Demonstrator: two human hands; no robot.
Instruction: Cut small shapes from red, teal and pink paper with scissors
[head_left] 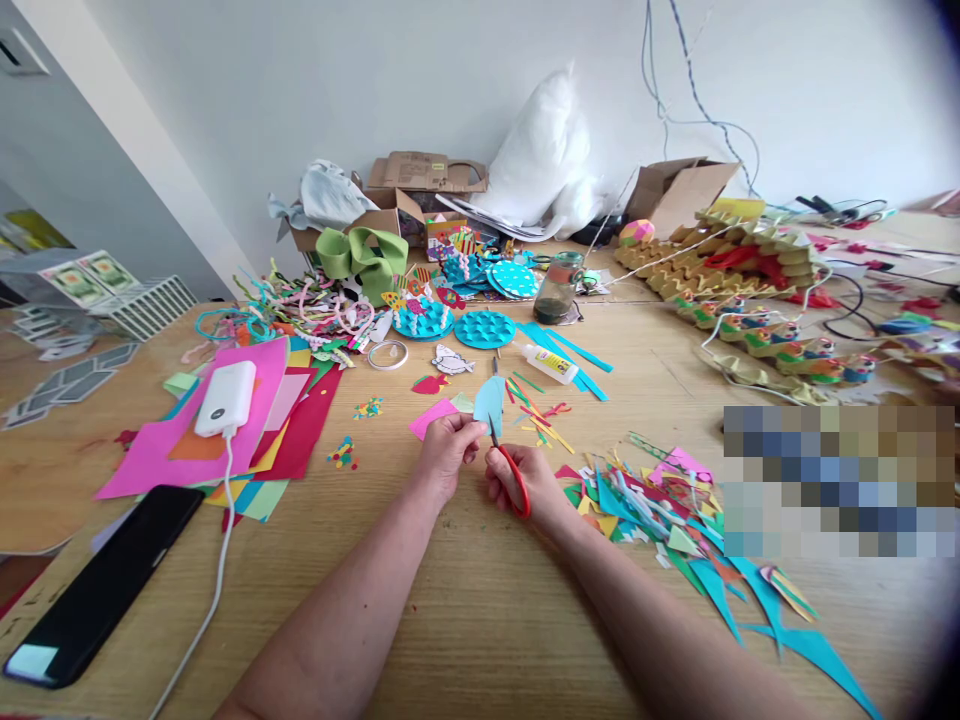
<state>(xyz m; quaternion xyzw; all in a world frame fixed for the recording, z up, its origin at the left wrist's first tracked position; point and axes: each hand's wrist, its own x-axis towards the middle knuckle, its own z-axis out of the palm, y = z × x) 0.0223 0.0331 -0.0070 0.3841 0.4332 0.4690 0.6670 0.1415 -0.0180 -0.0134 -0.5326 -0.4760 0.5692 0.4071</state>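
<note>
My left hand [448,452] pinches the lower left edge of a small light-blue piece of paper [491,402]. Red-handled scissors [516,485] are in my right hand [534,488], its fingers wrapped round the loops. Their dark blades point up and away from me, against the paper's lower part. Just beyond my left hand lies a pink paper piece [433,417]. A red paper fish shape [430,384] and a white fish cut-out with dark outlines [452,360] rest farther back. Thin coloured paper strips [541,412] are scattered right of the blades.
Paper scraps [637,505] spread along the right. Coloured sheets [300,425], a white power bank [227,398] and a black phone [105,580] lie left. Behind are a glue bottle [551,363], blue discs [485,329], a glass jar [559,288] and egg cartons [675,262].
</note>
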